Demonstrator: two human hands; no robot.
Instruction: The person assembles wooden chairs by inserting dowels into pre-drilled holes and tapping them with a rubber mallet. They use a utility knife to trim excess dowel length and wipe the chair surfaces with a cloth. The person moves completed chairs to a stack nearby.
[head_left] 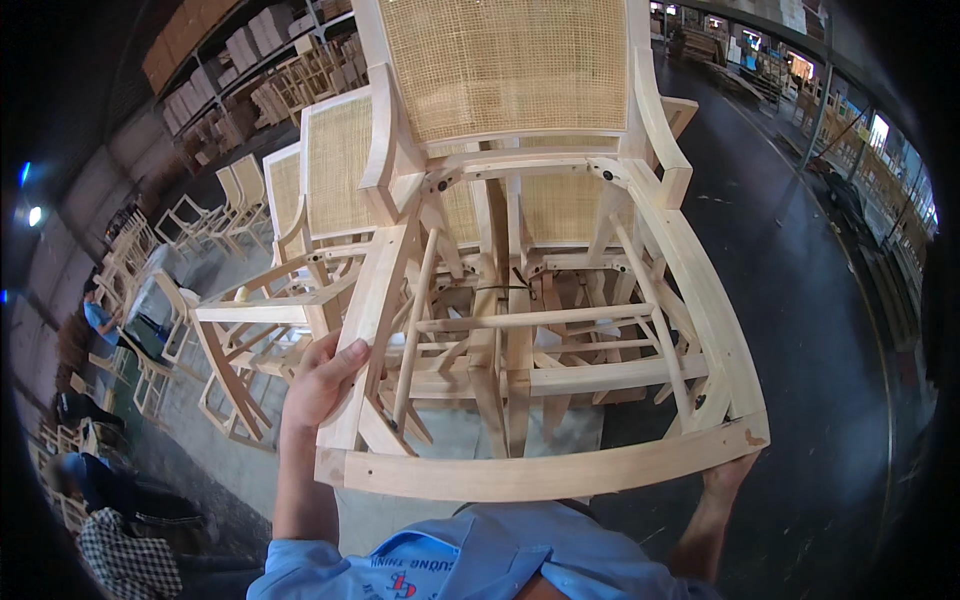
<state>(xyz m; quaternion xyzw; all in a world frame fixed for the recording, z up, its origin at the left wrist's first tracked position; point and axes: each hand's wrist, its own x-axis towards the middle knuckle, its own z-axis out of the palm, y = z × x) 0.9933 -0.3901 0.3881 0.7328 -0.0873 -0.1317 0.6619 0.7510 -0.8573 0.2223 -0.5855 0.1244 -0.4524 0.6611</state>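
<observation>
A pale wooden chair frame (560, 472) with a woven cane back (505, 65) is held up in front of me, its seat open with no panel. My left hand (322, 388) is wrapped round the left seat rail, thumb on top. At the front right corner, my right hand (728, 478) grips the frame from below, its fingers mostly hidden behind the wood. Through the seat opening show the chair's round stretchers (535, 320) and the legs of other chairs behind. The held chair's seat is tilted toward me.
More cane-backed chairs (338, 165) stand close by on the left and behind. Farther left are rows of chair frames (240, 195) and a person in blue (98, 318); another in a checked shirt (125, 555) is lower left. Shelves with cartons (245, 50) line the back. Dark floor (790, 330) lies right.
</observation>
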